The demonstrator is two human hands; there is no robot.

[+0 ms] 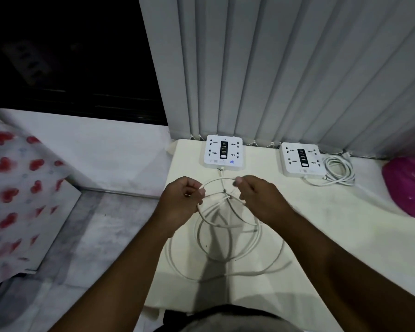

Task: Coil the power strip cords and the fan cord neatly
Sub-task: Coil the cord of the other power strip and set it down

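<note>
Two white square power strips lie at the far edge of a cream surface (261,291). The left power strip (223,151) has its white cord (225,238) running toward me in loose loops that hang between my hands and spill onto the surface. My left hand (181,196) pinches one side of the top loop, and my right hand (254,195) pinches the other side. The right power strip (302,158) has its cord (339,170) lying in a tidy coil beside it. No fan is in view.
Grey vertical blinds (285,68) hang behind the strips. A dark window (70,56) is at the upper left. A pink plastic object (407,185) sits at the right edge. A white cloth with red hearts (15,188) lies at the left over a grey marble floor.
</note>
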